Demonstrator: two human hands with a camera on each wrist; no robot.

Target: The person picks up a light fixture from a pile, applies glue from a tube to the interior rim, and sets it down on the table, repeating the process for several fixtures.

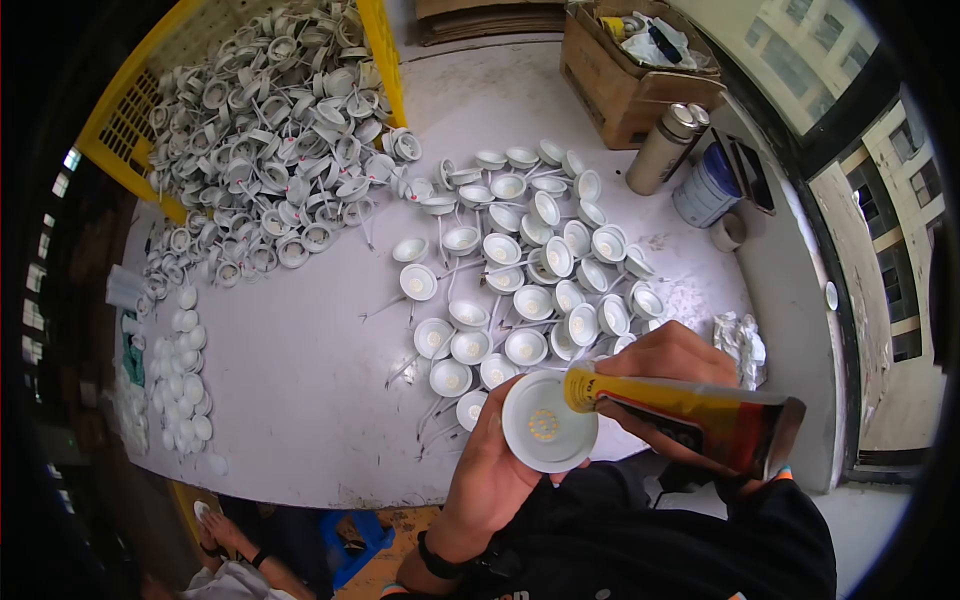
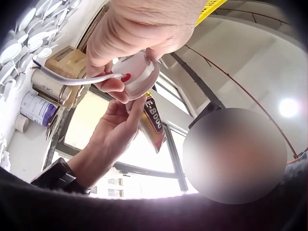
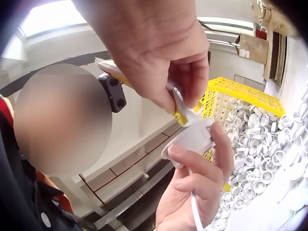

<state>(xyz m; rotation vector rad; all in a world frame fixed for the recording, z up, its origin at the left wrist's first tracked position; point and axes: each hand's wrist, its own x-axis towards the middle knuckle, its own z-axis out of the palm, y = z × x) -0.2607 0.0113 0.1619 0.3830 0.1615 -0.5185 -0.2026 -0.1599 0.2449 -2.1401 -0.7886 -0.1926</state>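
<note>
The lamp cup (image 1: 550, 440) hides part of my left hand (image 1: 487, 478), the tube (image 1: 690, 408) part of my right hand (image 1: 672, 352). The head view crops the yellow crate (image 1: 382, 60) at the counter's (image 1: 300, 370) far-left corner.

The tube (image 2: 153, 122) reads "E-8000" in pale characters on black; the smaller print on its yellow end is illegible.

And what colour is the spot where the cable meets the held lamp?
The spot is red; it shows best in the left wrist view.
</note>
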